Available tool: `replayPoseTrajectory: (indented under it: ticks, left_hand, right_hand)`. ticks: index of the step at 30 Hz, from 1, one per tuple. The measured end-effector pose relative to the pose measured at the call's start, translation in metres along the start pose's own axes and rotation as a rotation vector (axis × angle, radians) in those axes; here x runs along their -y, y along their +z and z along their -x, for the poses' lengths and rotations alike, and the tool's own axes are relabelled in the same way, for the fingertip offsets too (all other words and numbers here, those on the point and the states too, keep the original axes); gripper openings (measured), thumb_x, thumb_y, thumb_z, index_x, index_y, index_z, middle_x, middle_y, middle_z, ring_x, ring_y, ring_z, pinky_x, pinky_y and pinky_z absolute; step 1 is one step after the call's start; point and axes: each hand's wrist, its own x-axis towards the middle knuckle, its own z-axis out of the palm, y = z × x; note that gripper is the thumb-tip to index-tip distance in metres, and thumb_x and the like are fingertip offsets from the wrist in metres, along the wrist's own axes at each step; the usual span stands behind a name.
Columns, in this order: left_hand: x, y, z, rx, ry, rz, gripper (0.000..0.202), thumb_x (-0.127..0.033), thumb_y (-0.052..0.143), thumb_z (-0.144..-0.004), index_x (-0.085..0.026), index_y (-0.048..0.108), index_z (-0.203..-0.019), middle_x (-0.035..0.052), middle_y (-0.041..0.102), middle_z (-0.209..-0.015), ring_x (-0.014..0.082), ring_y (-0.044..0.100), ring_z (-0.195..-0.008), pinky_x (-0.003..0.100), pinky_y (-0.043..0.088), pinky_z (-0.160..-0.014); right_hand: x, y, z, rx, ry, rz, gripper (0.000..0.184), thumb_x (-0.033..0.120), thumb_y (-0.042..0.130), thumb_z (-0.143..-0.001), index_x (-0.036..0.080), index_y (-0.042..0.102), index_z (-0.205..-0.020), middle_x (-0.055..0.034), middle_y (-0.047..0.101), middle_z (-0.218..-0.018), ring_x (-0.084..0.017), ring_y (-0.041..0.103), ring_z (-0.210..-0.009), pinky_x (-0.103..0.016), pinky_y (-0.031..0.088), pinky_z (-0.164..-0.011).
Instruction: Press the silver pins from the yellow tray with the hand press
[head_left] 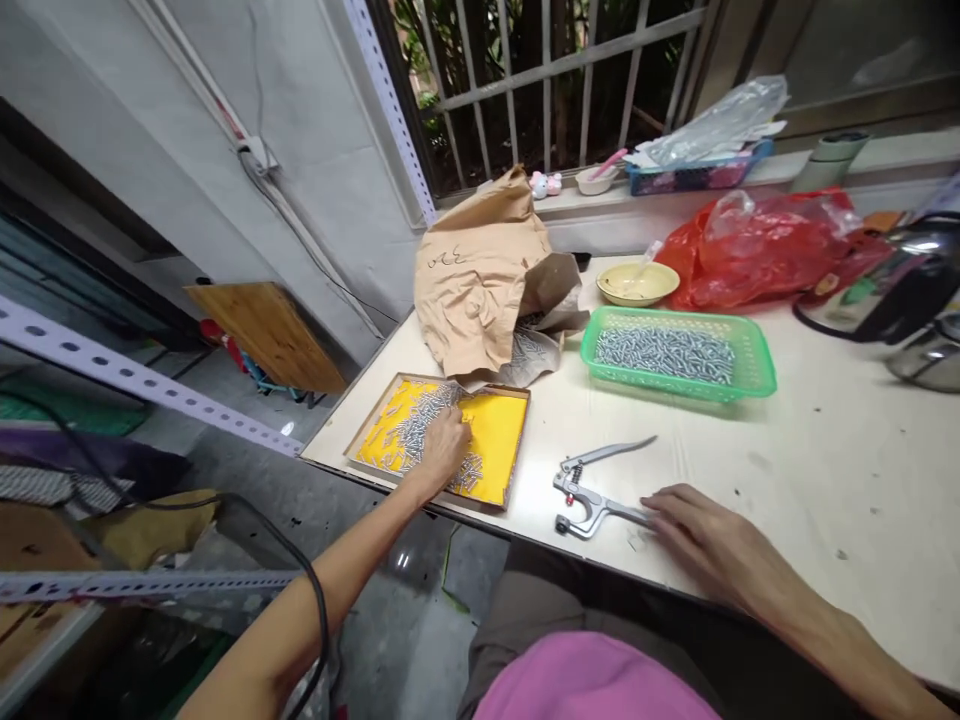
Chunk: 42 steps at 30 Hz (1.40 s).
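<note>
My left hand (444,447) reaches into a shallow yellow tray (501,432) at the table's left edge, fingers curled down among several small metal screws (416,420); whether it grips any is hidden. My right hand (701,535) lies flat near the front edge, its fingers stretched out and touching the lower handle of a metal plier-like hand press (589,492). The tool lies on the table with its handles spread.
A green basket (754,360) full of metal screws stands behind the tool. A crumpled brown paper bag (480,275) spills screws behind the tray. A yellow bowl (637,285), red plastic bag (765,250) and kettle (911,290) line the back right.
</note>
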Motion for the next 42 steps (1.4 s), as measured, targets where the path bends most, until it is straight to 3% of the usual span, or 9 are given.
replayPoseTrajectory:
  ticks: [5, 8, 11, 15, 27, 33, 36, 39, 42]
  left_hand:
    - [-0.032, -0.014, 0.009, -0.098, -0.031, 0.459, 0.016, -0.020, 0.051, -0.081, -0.014, 0.066, -0.082, 0.0089, 0.065, -0.084, 0.0206, 0.058, -0.085, 0.031, 0.044, -0.076]
    - [-0.069, -0.016, 0.023, 0.137, -0.117, 0.973, 0.016, -0.030, 0.060, -0.075, -0.015, 0.064, -0.081, 0.0013, 0.062, -0.068, 0.0124, 0.055, -0.059, 0.024, 0.044, -0.058]
    - [-0.101, -0.010, 0.035, 0.360, -0.184, 1.240, 0.023, -0.035, 0.064, -0.069, -0.014, 0.064, -0.077, -0.0035, 0.055, -0.057, 0.0074, 0.045, -0.045, 0.020, 0.037, -0.045]
    - [-0.118, -0.001, 0.039, 0.442, -0.254, 1.248, 0.023, -0.036, 0.063, -0.069, -0.012, 0.064, -0.072, -0.0070, 0.044, -0.046, 0.0051, 0.035, -0.038, 0.019, 0.028, -0.038]
    - [-0.125, 0.008, 0.035, 0.554, -0.278, 1.171, 0.022, -0.033, 0.062, -0.073, -0.014, 0.059, -0.063, -0.0078, 0.040, -0.039, 0.0046, 0.032, -0.032, 0.020, 0.021, -0.035]
    - [-0.125, 0.000, 0.025, 0.709, -0.250, 1.147, 0.031, -0.034, 0.065, -0.072, -0.016, 0.050, -0.052, -0.0085, 0.037, -0.035, 0.0035, 0.028, -0.029, 0.020, 0.017, -0.035]
    - [-0.126, -0.005, 0.022, 0.770, -0.245, 1.134, 0.033, -0.036, 0.067, -0.070, -0.016, 0.048, -0.050, -0.0084, 0.038, -0.035, 0.0031, 0.028, -0.029, 0.020, 0.017, -0.036]
    - [-0.126, -0.008, 0.023, 0.771, -0.233, 1.112, 0.034, -0.037, 0.067, -0.069, -0.016, 0.047, -0.051, -0.0083, 0.039, -0.036, 0.0030, 0.029, -0.030, 0.019, 0.018, -0.036]
    - [-0.126, -0.008, 0.026, 0.757, -0.231, 1.097, 0.033, -0.037, 0.066, -0.069, -0.016, 0.048, -0.051, -0.0081, 0.040, -0.036, 0.0033, 0.030, -0.030, 0.019, 0.019, -0.036]
  right_hand:
    - [0.010, 0.010, -0.001, 0.023, 0.011, 0.035, 0.030, 0.033, 0.033, -0.096, 0.024, 0.059, -0.108, -0.0066, 0.058, -0.101, -0.017, 0.061, -0.082, -0.030, 0.050, -0.072]
    - [0.013, 0.009, -0.007, 0.036, 0.034, 0.091, 0.028, 0.029, 0.035, -0.096, 0.021, 0.060, -0.105, -0.0067, 0.057, -0.095, -0.016, 0.059, -0.080, -0.029, 0.048, -0.071]
    - [0.014, 0.008, -0.010, 0.060, 0.052, 0.129, 0.027, 0.027, 0.036, -0.096, 0.020, 0.061, -0.104, -0.0063, 0.057, -0.091, -0.016, 0.057, -0.081, -0.028, 0.046, -0.070]
    - [0.010, 0.009, -0.009, 0.077, 0.060, 0.163, 0.025, 0.026, 0.039, -0.095, 0.020, 0.061, -0.104, -0.0063, 0.057, -0.091, -0.017, 0.056, -0.085, -0.027, 0.043, -0.070]
    - [0.010, 0.010, -0.005, 0.013, 0.053, 0.166, 0.027, 0.019, 0.037, -0.094, 0.019, 0.061, -0.107, -0.0066, 0.057, -0.089, -0.016, 0.054, -0.079, -0.025, 0.039, -0.061]
    - [0.008, 0.012, -0.001, 0.028, 0.047, 0.200, 0.028, 0.019, 0.035, -0.095, 0.020, 0.060, -0.107, -0.0060, 0.057, -0.088, -0.016, 0.054, -0.078, -0.027, 0.041, -0.063]
    - [0.005, 0.005, -0.002, 0.026, 0.022, 0.196, 0.028, 0.029, 0.043, -0.094, 0.020, 0.057, -0.115, -0.0099, 0.058, -0.102, -0.020, 0.055, -0.089, -0.031, 0.045, -0.073]
    - [-0.004, -0.006, -0.012, -0.009, -0.006, 0.247, 0.062, 0.048, 0.058, -0.083, 0.018, 0.041, -0.135, -0.0182, 0.040, -0.138, -0.031, 0.042, -0.121, -0.044, 0.041, -0.093]
    - [-0.017, -0.012, -0.028, 0.081, -0.025, 0.307, 0.098, 0.064, 0.066, -0.067, 0.017, 0.028, -0.144, -0.0214, 0.020, -0.150, -0.039, 0.019, -0.136, -0.056, 0.028, -0.103]
